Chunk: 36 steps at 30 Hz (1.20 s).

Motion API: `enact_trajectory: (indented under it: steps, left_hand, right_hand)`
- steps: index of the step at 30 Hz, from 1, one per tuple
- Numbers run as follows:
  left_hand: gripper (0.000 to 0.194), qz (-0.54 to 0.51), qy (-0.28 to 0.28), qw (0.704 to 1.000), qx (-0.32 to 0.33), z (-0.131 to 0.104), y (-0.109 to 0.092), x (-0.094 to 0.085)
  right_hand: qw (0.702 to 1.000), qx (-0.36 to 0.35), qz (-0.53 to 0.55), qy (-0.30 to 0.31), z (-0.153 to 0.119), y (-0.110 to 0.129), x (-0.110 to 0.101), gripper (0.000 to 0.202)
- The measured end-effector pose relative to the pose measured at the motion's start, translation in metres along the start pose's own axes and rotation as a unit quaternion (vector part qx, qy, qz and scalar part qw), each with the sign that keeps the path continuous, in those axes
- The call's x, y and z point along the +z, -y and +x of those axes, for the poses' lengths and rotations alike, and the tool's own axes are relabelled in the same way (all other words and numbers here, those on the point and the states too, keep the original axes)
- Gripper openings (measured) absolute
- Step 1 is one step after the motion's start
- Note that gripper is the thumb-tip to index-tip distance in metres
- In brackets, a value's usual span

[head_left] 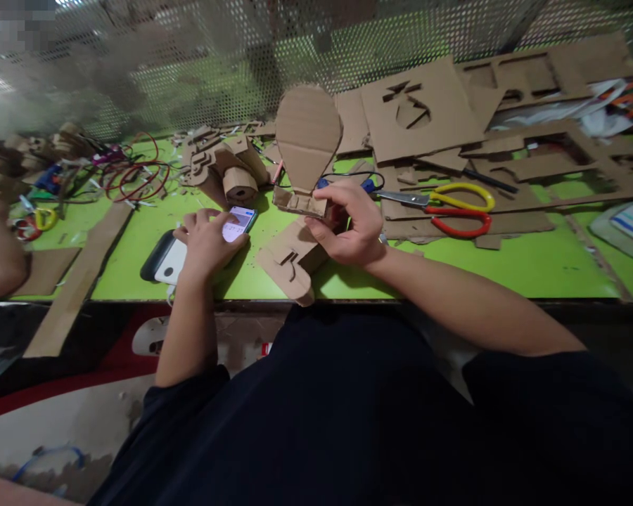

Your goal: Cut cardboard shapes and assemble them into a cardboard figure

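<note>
My right hand (351, 221) pinches a cardboard piece (309, 137) by its small box-like base. Its upper part is a rounded, balloon-shaped panel standing upright. Below it lies a folded cardboard part (290, 263) with a cut slot, close to the table's front edge. My left hand (205, 239) rests over a phone (240, 223) with a lit screen, fingers spread and touching it. A white and black device (167, 260) sits partly hidden beside that hand.
Scissors (454, 207) with yellow and red handles lie on cardboard sheets (422, 112) at the right. Cardboard assemblies (232, 172) stand behind the phone. Red cable (137, 179) coils at the left, near a cardboard strip (84, 274) overhanging the edge. Another person's arm (0, 246) enters at far left.
</note>
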<state>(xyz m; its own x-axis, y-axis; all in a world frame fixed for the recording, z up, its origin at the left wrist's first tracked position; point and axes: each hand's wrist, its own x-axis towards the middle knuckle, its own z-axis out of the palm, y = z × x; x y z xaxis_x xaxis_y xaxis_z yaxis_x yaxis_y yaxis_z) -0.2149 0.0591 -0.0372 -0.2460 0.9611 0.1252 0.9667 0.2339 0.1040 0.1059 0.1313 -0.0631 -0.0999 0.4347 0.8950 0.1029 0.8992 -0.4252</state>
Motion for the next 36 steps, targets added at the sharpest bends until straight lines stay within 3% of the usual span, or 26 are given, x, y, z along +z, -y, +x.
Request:
enact_trajectory:
  steps: [8,15,20,24,29,36]
  left_hand:
    - [0.062,0.002,-0.016,1.000,-0.008,0.001,0.002,0.002]
    - [0.048,-0.016,-0.024,0.999,0.014,0.002,0.003,0.005]
    - [0.046,-0.013,-0.021,1.000,0.019,0.003,0.004,0.007]
    - [0.061,-0.003,-0.024,1.000,-0.004,0.004,0.005,0.008]
    - [0.086,0.052,-0.004,0.997,-0.059,0.008,0.000,0.009]
    - [0.077,0.114,0.023,0.993,-0.029,0.027,-0.004,0.010]
  right_hand:
    - [1.000,0.027,0.001,0.013,0.001,0.001,0.001,0.037]
    - [0.997,-0.059,0.030,-0.040,0.008,0.004,0.002,0.028]
    - [0.997,-0.062,0.017,-0.033,0.010,0.006,0.001,0.027]
    - [0.998,-0.060,-0.019,-0.031,0.008,0.005,0.001,0.027]
    - [0.997,-0.064,0.014,-0.035,0.008,0.006,0.001,0.027]
    - [1.000,-0.022,-0.020,-0.002,0.005,0.003,0.002,0.030]
